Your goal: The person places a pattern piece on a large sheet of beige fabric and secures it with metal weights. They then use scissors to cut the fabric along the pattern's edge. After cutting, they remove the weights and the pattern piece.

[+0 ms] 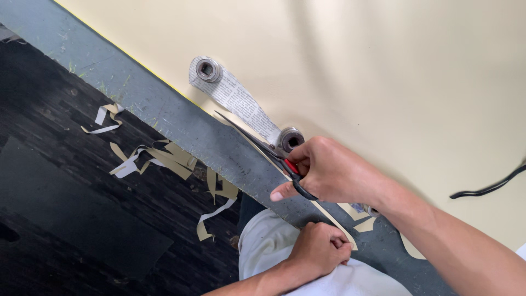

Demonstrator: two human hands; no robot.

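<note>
Cream sheet covers the desk, pinned flat by two metal sockets on a printed paper strip. My right hand, centre frame, has fingers closed through black scissors, blades parted along the sheet's edge; my left hand, lower centre, pinches the trimmed strip taut. Offcuts litter the dark floor at left.

Both forearms bare to the fingers, left hand and right hand ungloved and ringless; white garment visible just below the left fingers.
</note>
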